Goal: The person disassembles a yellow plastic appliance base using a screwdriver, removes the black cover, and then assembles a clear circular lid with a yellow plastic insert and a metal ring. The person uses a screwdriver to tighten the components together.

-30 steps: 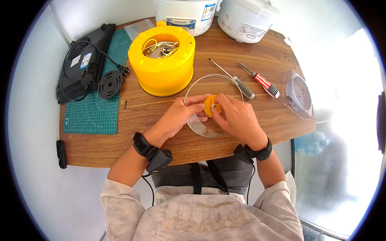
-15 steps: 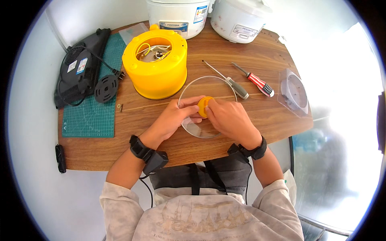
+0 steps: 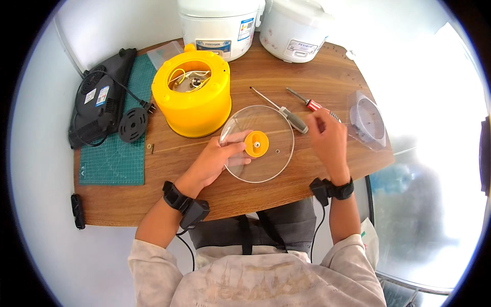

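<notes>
A round clear glass lid [image 3: 273,166] with a pale rim lies near the table's front. My left hand [image 3: 217,156] grips it at the left, thumb by the yellow knob [image 3: 262,149] and fingers showing through the glass underneath. A small shiny metal piece [image 3: 257,145] sits in the knob's recess. A small ring [image 3: 277,151], perhaps a vent, shows to the right of it. My right hand [image 3: 329,135] is off the lid, its fingers curled over the red-and-white striped handle of a screwdriver [image 3: 312,105]. A grey-handled screwdriver [image 3: 295,122] lies between the lid and that hand.
A yellow round housing [image 3: 199,110] with wires inside stands behind the lid. Two white rice cookers [image 3: 215,25] [image 3: 294,30] are at the back. A black appliance [image 3: 97,110] rests on a green cutting mat [image 3: 115,169]; a clear plastic tray [image 3: 368,123] is at right.
My right hand has left the yellow knob and moved right to the striped screwdriver. The left hand still holds the lid. The knob's recess now shows uncovered, and the whole view has shifted slightly.
</notes>
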Tool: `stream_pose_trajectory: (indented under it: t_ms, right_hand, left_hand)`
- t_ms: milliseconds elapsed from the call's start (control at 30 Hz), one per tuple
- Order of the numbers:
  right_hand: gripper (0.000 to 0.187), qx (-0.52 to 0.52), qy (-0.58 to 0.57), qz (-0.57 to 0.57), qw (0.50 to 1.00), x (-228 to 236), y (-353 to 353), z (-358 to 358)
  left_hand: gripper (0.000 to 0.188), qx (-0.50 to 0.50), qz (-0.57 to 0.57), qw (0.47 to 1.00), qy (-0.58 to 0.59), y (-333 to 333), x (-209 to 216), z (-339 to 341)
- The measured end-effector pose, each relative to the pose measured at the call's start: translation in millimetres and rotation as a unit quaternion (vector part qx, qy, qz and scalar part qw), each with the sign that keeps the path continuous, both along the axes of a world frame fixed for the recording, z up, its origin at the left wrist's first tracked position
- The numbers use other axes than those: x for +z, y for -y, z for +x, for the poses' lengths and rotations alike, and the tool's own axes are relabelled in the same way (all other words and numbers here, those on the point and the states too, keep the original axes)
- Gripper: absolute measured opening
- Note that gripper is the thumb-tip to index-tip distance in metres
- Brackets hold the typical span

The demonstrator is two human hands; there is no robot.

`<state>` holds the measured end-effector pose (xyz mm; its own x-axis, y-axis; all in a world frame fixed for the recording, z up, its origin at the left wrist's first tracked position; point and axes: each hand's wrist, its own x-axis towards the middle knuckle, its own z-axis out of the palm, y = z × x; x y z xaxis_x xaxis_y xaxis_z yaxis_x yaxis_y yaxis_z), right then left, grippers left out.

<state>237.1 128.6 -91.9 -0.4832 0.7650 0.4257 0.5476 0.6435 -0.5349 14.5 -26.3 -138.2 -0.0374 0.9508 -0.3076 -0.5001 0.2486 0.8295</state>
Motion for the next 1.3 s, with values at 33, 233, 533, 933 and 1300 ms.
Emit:
stream_pose_trajectory:
  t_ms: [33,233,533,933,1300]
  right_hand:
    - [0.013,-0.022,0.005,0.005,1.000,-1,-12,8]
    - [0.030,0.030,0.088,0.009,0.996,-25,-21,16]
    - [0.033,0.058,0.144,-0.004,0.988,-28,-37,3]
    - [0.027,0.054,-0.066,-0.300,0.950,40,27,71]
    - [0.034,0.188,0.305,0.061,0.932,63,41,55]
  left_hand:
    - [0.044,0.001,0.002,1.000,0.000,0,0,0]
    - [0.045,-0.001,0.001,1.000,-0.006,0,0,0]
    - [0.044,0.008,-0.003,1.000,-0.014,-1,3,0]
    - [0.043,-0.024,0.027,0.998,-0.059,2,-3,-1]
    - [0.043,-0.029,0.041,0.997,-0.064,-1,-3,0]
